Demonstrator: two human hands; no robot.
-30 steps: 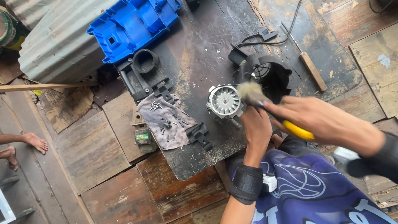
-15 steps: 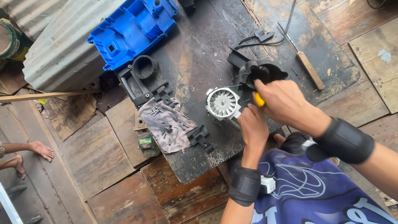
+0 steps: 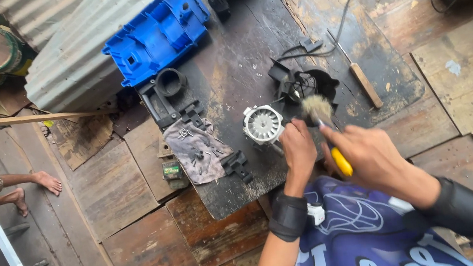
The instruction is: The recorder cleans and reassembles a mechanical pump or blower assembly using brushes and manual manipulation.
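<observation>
While our left hand (image 3: 299, 143) steadies the round white finned motor part (image 3: 263, 124) on the dark desk (image 3: 239, 60), our right hand (image 3: 371, 155) grips the yellow-handled brush (image 3: 321, 113) closed; we judge dusting underway, needing gentle strokes.

Dark board (image 3: 239, 60): blue casing (image 3: 155, 34), perhaps rag (image 3: 196, 150).

We see a silver metal motor part (image 3: 263, 124), a brush (image 3: 323, 117) with soft bristles and glossy yellow plastic handle, a grey cloth (image 3: 198, 150), and rough, worn wooden floor boards (image 3: 142, 247).
</observation>
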